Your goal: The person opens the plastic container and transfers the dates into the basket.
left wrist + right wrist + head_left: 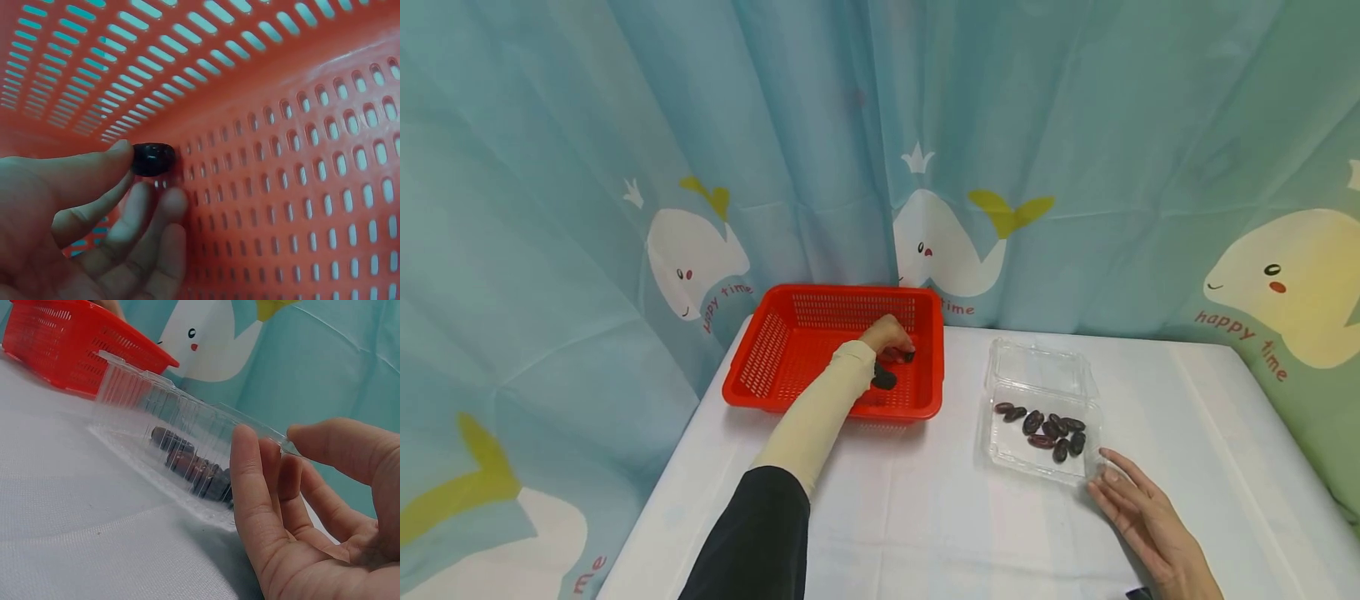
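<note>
Inside the red basket (799,348), my left hand (887,336) is low over the floor near its right side. Thumb and forefinger pinch a dark, glossy date (154,159), which shows best in the left wrist view; the other fingers curl loosely below it. My right hand (1153,521) is at the front right corner of a clear plastic clamshell box (1017,462). In the right wrist view, its thumb and fingers pinch the box's rim (289,447). Several dark brown dates (1051,427) lie together in the box, some hidden behind the fingers there.
The box's hinged lid (1043,367) is folded back toward the curtain (1075,275) behind the table. A white cloth (910,517) covers the tabletop. Slotted walls surround the basket, which stands left of the box near the table's back edge.
</note>
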`<state>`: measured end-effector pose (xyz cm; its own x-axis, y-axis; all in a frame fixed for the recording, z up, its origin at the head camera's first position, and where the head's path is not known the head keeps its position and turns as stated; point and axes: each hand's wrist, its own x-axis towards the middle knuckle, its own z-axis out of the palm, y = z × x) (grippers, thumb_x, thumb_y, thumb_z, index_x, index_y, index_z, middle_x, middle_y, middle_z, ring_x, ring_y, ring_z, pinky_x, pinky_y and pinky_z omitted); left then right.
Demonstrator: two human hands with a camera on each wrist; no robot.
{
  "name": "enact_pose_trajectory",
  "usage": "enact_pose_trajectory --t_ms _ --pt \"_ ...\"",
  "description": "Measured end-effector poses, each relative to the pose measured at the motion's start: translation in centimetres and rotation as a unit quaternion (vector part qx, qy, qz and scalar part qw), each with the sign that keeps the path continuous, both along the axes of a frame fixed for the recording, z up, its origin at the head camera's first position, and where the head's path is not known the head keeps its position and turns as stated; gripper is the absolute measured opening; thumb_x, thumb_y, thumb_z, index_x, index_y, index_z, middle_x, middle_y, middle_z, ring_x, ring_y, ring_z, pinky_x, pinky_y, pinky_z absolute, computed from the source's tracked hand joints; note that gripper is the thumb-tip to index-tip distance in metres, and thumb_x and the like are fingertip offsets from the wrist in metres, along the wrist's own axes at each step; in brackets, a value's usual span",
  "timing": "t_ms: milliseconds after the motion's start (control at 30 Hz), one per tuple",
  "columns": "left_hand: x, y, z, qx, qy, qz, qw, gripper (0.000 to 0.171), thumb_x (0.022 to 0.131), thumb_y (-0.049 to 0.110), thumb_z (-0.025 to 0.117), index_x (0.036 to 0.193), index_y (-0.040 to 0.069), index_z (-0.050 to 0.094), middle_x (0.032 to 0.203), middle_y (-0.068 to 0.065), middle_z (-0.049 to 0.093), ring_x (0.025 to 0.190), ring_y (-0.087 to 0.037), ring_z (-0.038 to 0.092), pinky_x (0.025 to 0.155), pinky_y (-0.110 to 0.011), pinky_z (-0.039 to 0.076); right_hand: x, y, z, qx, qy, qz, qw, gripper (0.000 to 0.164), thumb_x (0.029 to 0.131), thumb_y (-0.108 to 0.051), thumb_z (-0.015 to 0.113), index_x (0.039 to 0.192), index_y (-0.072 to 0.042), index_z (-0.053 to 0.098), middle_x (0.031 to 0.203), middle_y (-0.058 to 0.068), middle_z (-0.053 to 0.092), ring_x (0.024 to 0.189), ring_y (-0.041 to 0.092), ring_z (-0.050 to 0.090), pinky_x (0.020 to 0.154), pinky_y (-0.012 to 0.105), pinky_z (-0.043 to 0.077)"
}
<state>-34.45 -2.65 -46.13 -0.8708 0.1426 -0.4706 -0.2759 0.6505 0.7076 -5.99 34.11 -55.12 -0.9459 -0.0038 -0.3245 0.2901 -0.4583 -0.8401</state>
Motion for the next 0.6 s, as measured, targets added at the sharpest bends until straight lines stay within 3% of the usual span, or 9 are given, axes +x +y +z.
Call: enact_pose_trajectory --t_ms 100,333,500,600 --pt "0.1 -0.5 0.5 -0.012 0.011 -0.013 0.9998 0.017 0.094 0.005 0.074 0.107 -0.005 0.078 0.111 -0.020 0.077 0.100 -0.034 0.074 0.095 -0.042 0.063 0.0 0.0 -0.1 -0.004 -0.001 0.001 1.000 0.036 0.110 -0.010 0.051 0.119 -0.039 0.070 0.117 -0.010 0.063 0.105 0.006 0.071 0.099 0.022 0.058" --pt "0.6 -1.8 1.9 -0.066 0.099 -0.080 0.9897 0.022 0.097 0.007 0.069 0.115 -0.003 0.076 0.121 -0.017 0.075 0.097 -0.030 0.072 0.092 -0.041 0.062 -0.1 0.0 0.0 0.005 -0.011 0.002 1.000 0.033 0.110 -0.013 0.052 0.119 -0.041 0.068 0.118 -0.010 0.062 0.106 0.005 0.070 0.101 0.022 0.057" --pt "0.9 -2.2 2.6 -0.079 0.126 -0.101 0.9838 0.026 0.095 0.007 0.073 0.120 -0.002 0.073 0.119 -0.017 0.072 0.078 -0.022 0.064 0.085 -0.041 0.061 -0.1 0.1 -0.1 -0.006 -0.011 0.000 1.000 0.035 0.109 -0.011 0.052 0.119 -0.040 0.069 0.117 -0.010 0.062 0.105 0.006 0.071 0.100 0.022 0.057" --pt "1.2 -2.2 3.4 -0.086 0.153 -0.106 0.9787 0.027 0.095 0.009 0.074 0.120 -0.001 0.073 0.119 -0.016 0.072 0.080 -0.018 0.060 0.080 -0.036 0.057 0.0 0.2 -0.1 -0.023 -0.004 0.001 1.000 0.037 0.109 -0.008 0.051 0.119 -0.038 0.070 0.117 -0.009 0.063 0.106 0.007 0.071 0.100 0.022 0.058"
